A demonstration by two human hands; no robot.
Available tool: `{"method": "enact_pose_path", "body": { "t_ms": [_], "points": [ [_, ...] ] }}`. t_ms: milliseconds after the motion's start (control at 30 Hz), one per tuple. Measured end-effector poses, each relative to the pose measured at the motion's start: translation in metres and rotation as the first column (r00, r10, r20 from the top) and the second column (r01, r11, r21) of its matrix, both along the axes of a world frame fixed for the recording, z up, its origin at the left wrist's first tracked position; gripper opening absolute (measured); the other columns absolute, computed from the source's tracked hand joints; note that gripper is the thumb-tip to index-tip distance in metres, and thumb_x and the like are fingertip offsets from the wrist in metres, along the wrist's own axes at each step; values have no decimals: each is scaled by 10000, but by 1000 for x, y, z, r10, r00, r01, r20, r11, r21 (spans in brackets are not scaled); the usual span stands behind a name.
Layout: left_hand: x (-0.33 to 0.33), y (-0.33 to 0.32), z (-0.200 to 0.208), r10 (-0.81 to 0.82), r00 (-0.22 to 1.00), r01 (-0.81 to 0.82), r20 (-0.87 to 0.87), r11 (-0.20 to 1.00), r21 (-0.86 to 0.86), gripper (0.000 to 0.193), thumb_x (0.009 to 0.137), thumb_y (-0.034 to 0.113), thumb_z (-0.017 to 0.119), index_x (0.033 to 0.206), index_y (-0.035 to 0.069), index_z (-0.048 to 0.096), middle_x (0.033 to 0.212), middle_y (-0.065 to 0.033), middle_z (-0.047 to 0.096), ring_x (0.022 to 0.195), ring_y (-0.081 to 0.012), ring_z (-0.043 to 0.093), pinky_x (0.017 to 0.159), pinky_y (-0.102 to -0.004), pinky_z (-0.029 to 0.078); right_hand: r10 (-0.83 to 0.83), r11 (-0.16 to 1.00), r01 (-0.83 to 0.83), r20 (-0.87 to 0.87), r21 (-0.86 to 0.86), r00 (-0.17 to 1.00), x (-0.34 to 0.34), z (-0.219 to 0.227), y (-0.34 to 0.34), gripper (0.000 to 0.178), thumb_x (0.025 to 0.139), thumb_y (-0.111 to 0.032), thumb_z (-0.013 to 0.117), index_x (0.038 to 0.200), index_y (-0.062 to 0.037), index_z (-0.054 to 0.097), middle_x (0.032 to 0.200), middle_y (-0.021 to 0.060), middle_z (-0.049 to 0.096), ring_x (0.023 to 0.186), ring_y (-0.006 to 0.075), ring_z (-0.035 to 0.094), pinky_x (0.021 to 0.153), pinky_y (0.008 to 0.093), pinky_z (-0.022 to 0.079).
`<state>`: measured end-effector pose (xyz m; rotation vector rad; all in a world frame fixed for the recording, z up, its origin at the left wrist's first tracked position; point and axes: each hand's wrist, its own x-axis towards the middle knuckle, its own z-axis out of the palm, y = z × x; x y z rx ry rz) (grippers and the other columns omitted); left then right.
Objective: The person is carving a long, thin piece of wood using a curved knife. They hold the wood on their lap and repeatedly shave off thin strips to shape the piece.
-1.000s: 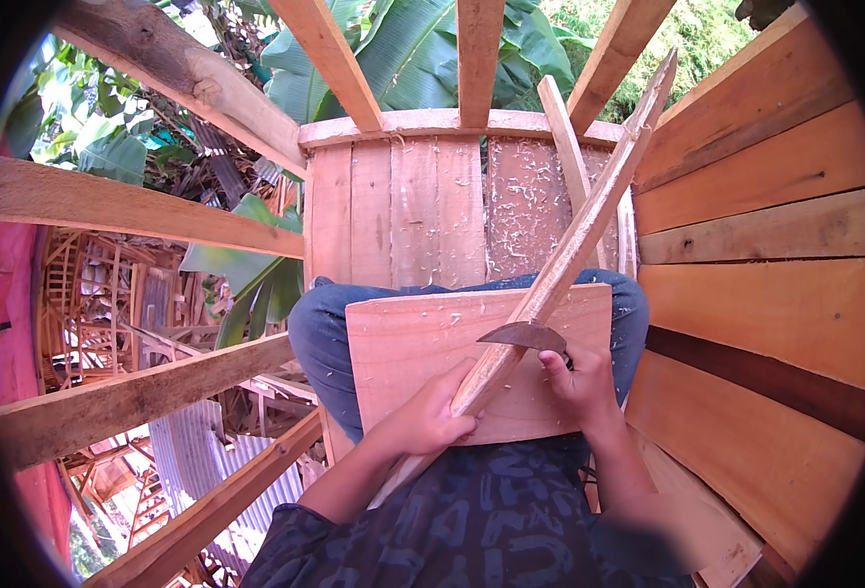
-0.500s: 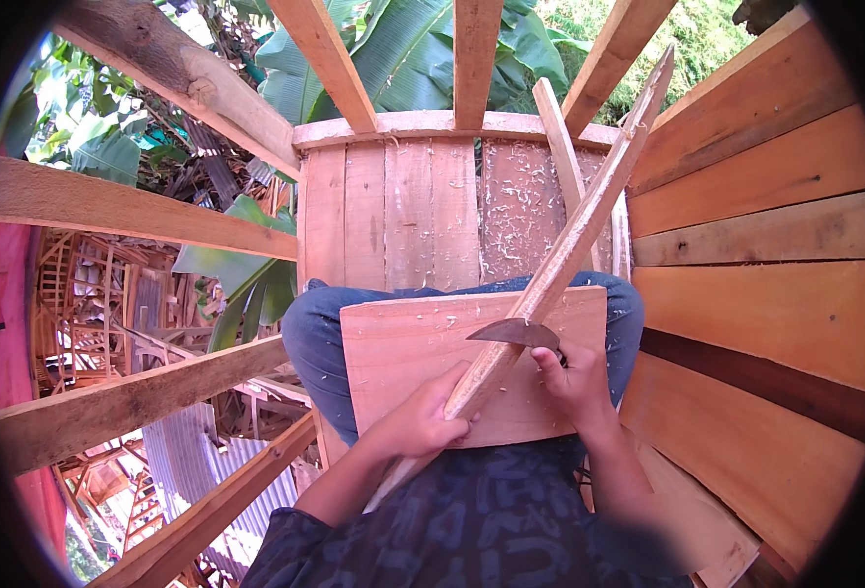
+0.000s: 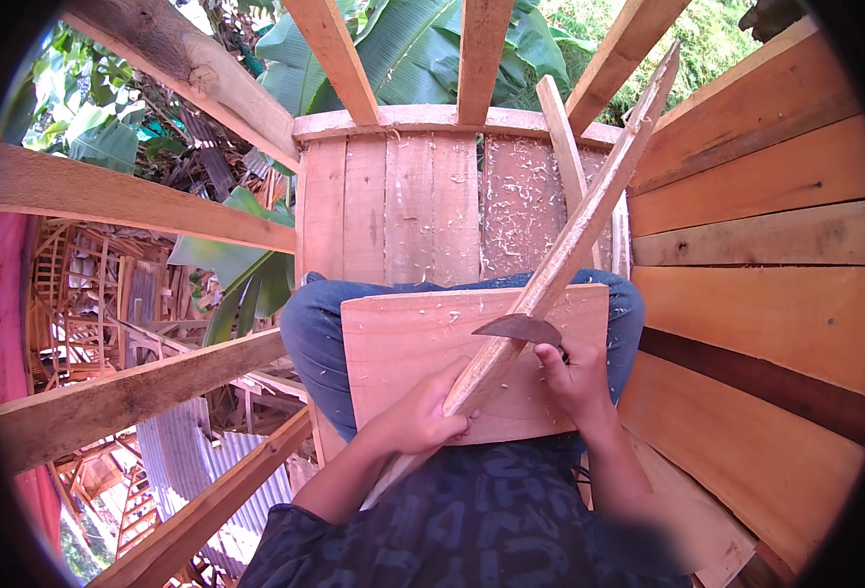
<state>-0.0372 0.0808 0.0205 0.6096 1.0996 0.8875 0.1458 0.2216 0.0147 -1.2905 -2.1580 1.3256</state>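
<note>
Out at three o'clock, the scene is being walled in by orange-brown planks, while twelve o'clock is being taken up by a plank platform. In the middle, crossed legs in jeans are being covered by a flat wooden board. And here's the long wooden pole, being slanted over that board from seven o'clock up to one o'clock, its far end being tapered to a point! Behind it, a slimmer stick is being partly hidden. Down at seven o'clock on the board, the pole is being gripped by the closed left hand. Near four o'clock, a dark curved knife is being held by the curled right hand, its blade being laid across the pole, tip being aimed toward nine o'clock. Pale shavings are being seen scattered on the platform.
</note>
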Motion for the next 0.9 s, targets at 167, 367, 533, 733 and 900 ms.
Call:
{"method": "enact_pose_path", "body": {
  "t_ms": [167, 367, 533, 733, 900],
  "points": [
    [0, -1, 6, 32, 999, -33, 38, 999, 32, 559, 738, -2, 523, 1285, 0, 407, 832, -66, 549, 660, -121, 560, 590, -277, 494, 47, 996, -45, -16, 80, 999, 3, 1, -10, 394, 874, -372, 665, 761, 5, 678, 561, 180, 563, 511, 329, 598, 481, 374, 440],
    [0, 9, 3, 3, 1000, -2, 31, 999, -37, 723, 724, 10, 497, 1423, 17, 312, 902, -95, 559, 708, -145, 606, 649, -291, 529, -13, 977, 13, 0, 214, 1000, 2, -4, 2, 471, 901, -410, 625, 710, 21, 621, 531, 155, 512, 494, 307, 569, 481, 362, 412],
    [1, 8, 6, 65, 998, -65, 24, 998, -27, 564, 724, 9, 531, 1278, 13, 423, 847, -74, 559, 675, -118, 560, 595, -266, 485, -42, 939, 41, -3, 342, 999, 2, -15, -3, 474, 893, -442, 625, 754, 10, 628, 564, 151, 520, 516, 319, 563, 490, 372, 407],
    [-1, 7, 4, 8, 1000, -8, -18, 1000, -8, 682, 739, 23, 504, 1401, 17, 341, 901, -91, 561, 710, -137, 599, 652, -281, 516, -26, 909, 20, 9, 416, 1000, 1, -19, -4, 462, 884, -440, 634, 742, -1, 624, 588, 144, 529, 533, 319, 554, 487, 374, 397],
    [-1, 8, 6, 12, 1000, -13, -17, 1000, -19, 679, 739, 21, 506, 1398, 17, 344, 897, -88, 562, 708, -135, 598, 650, -281, 516, -38, 894, 29, 12, 446, 999, 1, -21, -4, 463, 881, -439, 638, 716, -7, 600, 583, 142, 519, 530, 322, 546, 484, 379, 392]
  ]
}}
